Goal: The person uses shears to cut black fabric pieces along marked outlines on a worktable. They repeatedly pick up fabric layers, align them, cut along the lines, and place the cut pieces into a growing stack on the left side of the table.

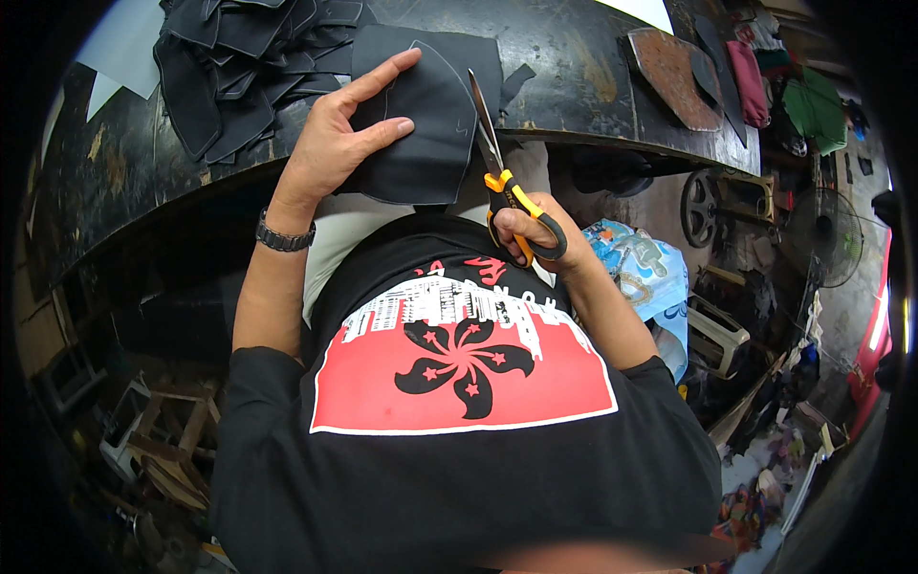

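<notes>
A black sheet of fabric or leather-like material lies partly on the table and hangs past its near edge. A thin pale outline is drawn on it. My left hand grips its left side, thumb and forefinger spread on top; the other fingers are hidden beneath. My right hand is closed round the yellow-and-black handles of a pair of scissors. The blades point away from me along the sheet's right edge and look nearly closed. Whether they touch the material, I cannot tell.
A heap of cut black pieces lies on the worn dark table at the left. A brown flat board rests at the table's right end. Below on the right are a blue patterned bag and a plastic stool.
</notes>
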Available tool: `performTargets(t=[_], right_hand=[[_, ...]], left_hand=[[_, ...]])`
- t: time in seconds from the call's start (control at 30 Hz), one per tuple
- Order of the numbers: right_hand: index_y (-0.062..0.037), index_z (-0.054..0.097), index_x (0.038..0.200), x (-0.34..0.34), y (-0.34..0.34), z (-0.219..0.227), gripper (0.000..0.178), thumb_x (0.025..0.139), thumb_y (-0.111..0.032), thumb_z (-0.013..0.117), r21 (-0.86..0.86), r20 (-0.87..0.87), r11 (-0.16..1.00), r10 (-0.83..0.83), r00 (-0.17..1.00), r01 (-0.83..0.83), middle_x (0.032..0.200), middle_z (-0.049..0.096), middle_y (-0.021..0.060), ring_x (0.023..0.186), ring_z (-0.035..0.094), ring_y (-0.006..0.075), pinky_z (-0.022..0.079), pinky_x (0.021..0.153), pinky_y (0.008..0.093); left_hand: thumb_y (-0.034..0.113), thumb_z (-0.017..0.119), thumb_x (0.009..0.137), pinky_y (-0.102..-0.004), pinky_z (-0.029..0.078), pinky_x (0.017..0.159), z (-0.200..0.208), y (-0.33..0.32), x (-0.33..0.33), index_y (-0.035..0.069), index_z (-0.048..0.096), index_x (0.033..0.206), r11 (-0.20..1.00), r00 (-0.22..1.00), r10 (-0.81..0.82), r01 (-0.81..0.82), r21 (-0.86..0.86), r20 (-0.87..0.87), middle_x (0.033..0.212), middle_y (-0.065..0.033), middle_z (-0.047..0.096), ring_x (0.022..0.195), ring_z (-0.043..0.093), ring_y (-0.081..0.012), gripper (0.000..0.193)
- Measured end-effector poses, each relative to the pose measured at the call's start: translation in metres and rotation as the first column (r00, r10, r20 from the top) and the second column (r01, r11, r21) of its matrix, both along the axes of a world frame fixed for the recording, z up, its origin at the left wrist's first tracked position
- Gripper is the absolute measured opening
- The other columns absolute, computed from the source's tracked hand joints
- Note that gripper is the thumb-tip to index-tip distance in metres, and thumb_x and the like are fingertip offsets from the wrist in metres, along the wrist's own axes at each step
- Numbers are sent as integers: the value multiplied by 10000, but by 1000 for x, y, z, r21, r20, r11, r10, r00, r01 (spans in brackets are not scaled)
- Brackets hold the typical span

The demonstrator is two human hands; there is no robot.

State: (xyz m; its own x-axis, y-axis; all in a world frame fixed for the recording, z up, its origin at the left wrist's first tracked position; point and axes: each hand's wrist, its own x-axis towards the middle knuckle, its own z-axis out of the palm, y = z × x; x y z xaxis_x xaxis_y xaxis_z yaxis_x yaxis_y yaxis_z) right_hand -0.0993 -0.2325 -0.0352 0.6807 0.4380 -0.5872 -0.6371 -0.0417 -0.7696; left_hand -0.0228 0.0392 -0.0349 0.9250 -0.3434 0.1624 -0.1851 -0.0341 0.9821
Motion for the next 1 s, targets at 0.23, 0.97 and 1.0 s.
performTargets(t=[0.23, 0.97, 1.0], right_hand=[[-58, 563, 664, -3, -2, 6, 367, 844, -344, 708, -132, -11, 989, 63, 998, -64, 540, 504, -6, 444, 479, 70, 350, 413, 208], [-40, 578, 698, 2, 0, 10, 372, 836, -357, 717, -158, 8, 985, 70, 997, -68, 551, 511, 5, 456, 504, 88, 379, 433, 219], [-36, 582, 712, 4, -1, 11, 379, 835, -369, 716, -157, -1, 984, 86, 996, -85, 564, 519, 10, 464, 511, 91, 389, 438, 220]], left_hand=[[27, 684, 802, -280, 331, 1085, -1, 2, 2, 39, 501, 1363, 1000, 1000, -4, 4, 6, 21, 1364, -82, 541, 1258, 494, -163, 590], [33, 682, 804, -295, 308, 1105, 2, 4, 0, 20, 459, 1388, 980, 980, -188, 192, 49, -66, 1407, -86, 499, 1294, 461, -171, 625], [32, 681, 802, -295, 306, 1106, 3, 3, 0, 20, 458, 1388, 977, 976, -210, 212, 33, -61, 1407, -86, 499, 1294, 461, -172, 627]])
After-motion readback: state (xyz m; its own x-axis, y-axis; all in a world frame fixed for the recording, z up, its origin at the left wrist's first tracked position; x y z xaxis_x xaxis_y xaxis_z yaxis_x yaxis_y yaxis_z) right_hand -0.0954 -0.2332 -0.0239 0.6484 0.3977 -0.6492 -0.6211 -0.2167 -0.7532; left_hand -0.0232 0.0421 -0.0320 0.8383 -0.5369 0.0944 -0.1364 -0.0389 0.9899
